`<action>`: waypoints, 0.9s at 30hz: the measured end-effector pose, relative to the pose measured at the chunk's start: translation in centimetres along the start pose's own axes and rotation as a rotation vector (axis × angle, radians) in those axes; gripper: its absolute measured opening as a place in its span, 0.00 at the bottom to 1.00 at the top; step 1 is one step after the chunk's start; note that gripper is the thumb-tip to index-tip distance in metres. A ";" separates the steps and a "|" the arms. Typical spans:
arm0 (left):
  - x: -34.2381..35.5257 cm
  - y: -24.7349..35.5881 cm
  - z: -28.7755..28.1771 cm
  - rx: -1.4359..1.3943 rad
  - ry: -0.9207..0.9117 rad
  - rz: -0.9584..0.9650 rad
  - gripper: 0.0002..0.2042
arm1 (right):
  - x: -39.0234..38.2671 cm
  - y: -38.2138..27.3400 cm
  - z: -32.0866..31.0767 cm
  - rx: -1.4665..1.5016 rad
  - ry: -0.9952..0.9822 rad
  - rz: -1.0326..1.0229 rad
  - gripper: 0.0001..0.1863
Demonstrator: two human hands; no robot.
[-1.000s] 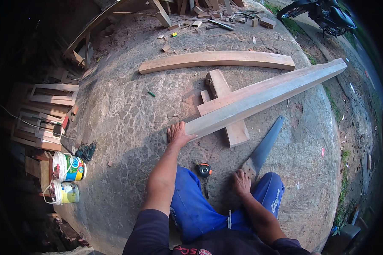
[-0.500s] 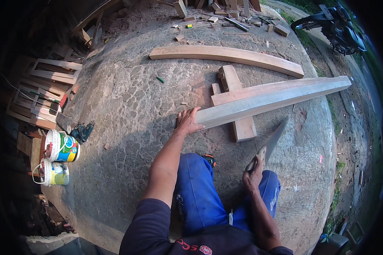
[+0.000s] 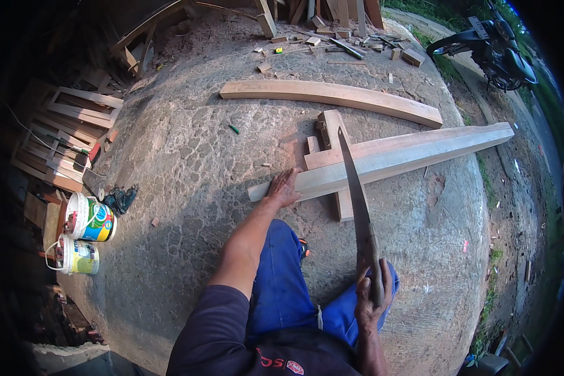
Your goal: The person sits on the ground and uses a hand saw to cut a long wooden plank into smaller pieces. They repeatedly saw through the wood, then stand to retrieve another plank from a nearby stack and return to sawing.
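Note:
My left hand [image 3: 284, 188] grips a long pale wooden beam [image 3: 420, 155] near its left end, a short length of which sticks out past the hand. Against the beam's far side lies a browner wooden beam [image 3: 382, 148]. Both rest across a short wooden block [image 3: 344, 212], whose far end shows beyond them. A handsaw [image 3: 359, 197] is in my right hand [image 3: 366, 302], the fingers closed round its handle above my right knee. Its blade points away from me and passes across the beams in view; whether it touches them I cannot tell.
Another long beam [image 3: 332, 94] lies farther off on the rough concrete ground. Wood offcuts [image 3: 412, 57] and a yellow tape measure [image 3: 278, 50] are scattered beyond. Two buckets [image 3: 81, 255] and wooden frames [image 3: 84, 106] stand at left. A motorcycle [image 3: 492, 53] is parked at far right.
My left hand has shifted right along the pale beam, away from its end. My right hand has swung the saw up and left, from beside the beam to across it.

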State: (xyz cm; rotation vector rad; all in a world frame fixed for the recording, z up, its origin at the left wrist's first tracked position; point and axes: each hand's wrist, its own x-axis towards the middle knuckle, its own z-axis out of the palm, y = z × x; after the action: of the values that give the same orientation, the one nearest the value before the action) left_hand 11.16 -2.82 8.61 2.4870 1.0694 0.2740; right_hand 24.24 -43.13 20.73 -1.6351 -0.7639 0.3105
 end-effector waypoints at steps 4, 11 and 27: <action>-0.1 -0.1 -1.0 0.021 -0.019 0.032 0.41 | 1.7 -1.0 2.8 0.058 -0.206 0.081 0.30; 1.1 1.5 -2.0 0.135 -0.243 -0.108 0.47 | 2.4 -0.2 5.0 -0.020 -0.262 -0.025 0.29; 1.6 2.7 -2.9 0.196 -0.330 -0.199 0.44 | 0.1 -2.1 0.1 -0.159 -0.322 -0.011 0.29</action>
State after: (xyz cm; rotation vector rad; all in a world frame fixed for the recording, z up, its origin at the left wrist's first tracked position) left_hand 13.04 -2.42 12.47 2.4501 1.2342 -0.3036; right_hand 23.60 -42.91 22.70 -1.7514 -1.0625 0.5248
